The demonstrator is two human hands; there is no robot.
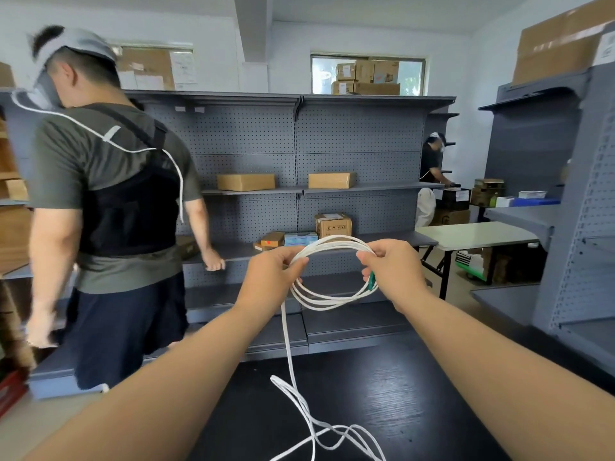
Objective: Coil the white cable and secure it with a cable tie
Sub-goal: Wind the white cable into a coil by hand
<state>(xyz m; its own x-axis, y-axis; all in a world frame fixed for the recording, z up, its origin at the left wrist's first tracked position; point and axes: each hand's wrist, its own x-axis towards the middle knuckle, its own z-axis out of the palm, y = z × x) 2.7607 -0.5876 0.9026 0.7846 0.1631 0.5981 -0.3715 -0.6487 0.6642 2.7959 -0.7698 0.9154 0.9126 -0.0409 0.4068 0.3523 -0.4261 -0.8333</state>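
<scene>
Spanning left hand point(269, 277), right hand point(389, 265): white cable point(332, 243) coil, tail dangling.

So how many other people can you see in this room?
2. A person in a green shirt stands close on the left, at the gray shelving. A person in black works far back on the right. More may be hidden behind shelves.

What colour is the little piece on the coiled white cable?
Green; the small green piece shows best in the head view.

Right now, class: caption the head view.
Left hand and right hand hold a half-coiled white cable over a black table.
</scene>
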